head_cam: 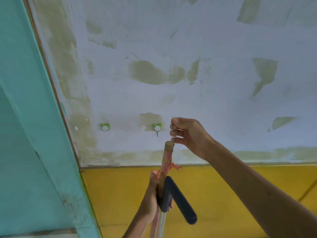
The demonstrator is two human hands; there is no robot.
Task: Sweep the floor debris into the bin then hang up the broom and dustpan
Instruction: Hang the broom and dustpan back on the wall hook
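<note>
My left hand (151,194) grips two handles together: the pinkish wooden broom handle (166,158) and the dark dustpan handle (178,200) with its metal shaft. Both point up toward the wall. My right hand (187,134) pinches a thin hanging loop at the top end of the broom handle, just right of a green smiley wall hook (157,128). A second green smiley hook (105,127) sits further left. The broom head and the dustpan pan are out of view below.
The wall is pale blue with patchy green-brown stains above and a yellow band (120,194) below. A teal door or frame (30,134) fills the left side, close to the left hook.
</note>
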